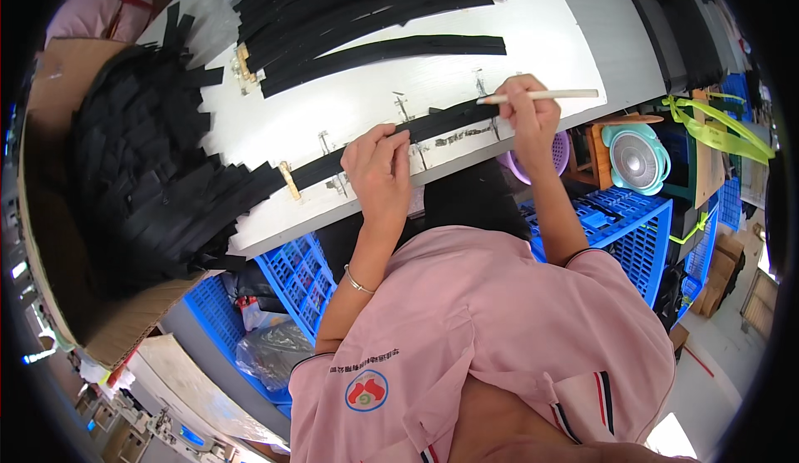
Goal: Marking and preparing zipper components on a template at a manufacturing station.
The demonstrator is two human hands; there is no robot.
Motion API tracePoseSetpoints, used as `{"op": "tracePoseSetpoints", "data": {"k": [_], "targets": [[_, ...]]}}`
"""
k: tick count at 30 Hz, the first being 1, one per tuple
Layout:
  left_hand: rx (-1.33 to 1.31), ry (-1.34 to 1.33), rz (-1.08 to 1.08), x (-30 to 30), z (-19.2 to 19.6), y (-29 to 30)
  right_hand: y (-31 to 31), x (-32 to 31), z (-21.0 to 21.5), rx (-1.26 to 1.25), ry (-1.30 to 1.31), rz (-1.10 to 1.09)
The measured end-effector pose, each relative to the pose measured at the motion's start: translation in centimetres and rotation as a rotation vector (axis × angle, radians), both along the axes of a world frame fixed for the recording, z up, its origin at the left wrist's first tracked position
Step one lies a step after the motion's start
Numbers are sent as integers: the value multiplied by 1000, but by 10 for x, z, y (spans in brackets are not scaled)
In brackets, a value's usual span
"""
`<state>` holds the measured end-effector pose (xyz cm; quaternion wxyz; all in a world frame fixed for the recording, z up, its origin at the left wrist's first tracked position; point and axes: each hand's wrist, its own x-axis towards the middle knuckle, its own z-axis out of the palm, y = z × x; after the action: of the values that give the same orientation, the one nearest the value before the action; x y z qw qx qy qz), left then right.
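— Black strip [391,143] along the near edge of the white table [533,14]: where exactly does it lie, and who has it?

— It runs slantwise along that edge, from a cardboard box [50,238] heaped with black strips on the left up toward the right. The left hand [379,168] lies flat on its middle, fingers together, pressing it onto the board rather than gripping it.

— And the other hand?

— The right hand [528,113] is closed around a pale stick [549,94], held level, with the strip's right end just under the fingers. Whether the stick's inner tip touches the strip, I cannot tell.

— What else is about?

— More long black strips [366,14] fanned across the far part of the table, well apart from the hands. Below the table edge stand blue crates [632,222], a small teal fan [637,159] and a purple basket [558,155]
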<state>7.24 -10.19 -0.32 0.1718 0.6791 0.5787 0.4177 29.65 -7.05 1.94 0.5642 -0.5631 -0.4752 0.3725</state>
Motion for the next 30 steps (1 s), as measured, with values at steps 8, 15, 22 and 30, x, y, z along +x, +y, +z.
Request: {"op": "tracePoseSetpoints", "data": {"k": [8, 15, 22, 30], "targets": [[-13, 46, -46, 27, 7, 6, 6, 32, -18, -56, -192, 61], [36, 24, -204, 81, 2, 28, 8, 30, -22, -34, -191, 109], [22, 26, -179, 87, -3, 30, 8, 33, -24, -27, -288, 142], [60, 36, -185, 88, -3, 30, 4, 38, -23, 2, -241, 153]]}}
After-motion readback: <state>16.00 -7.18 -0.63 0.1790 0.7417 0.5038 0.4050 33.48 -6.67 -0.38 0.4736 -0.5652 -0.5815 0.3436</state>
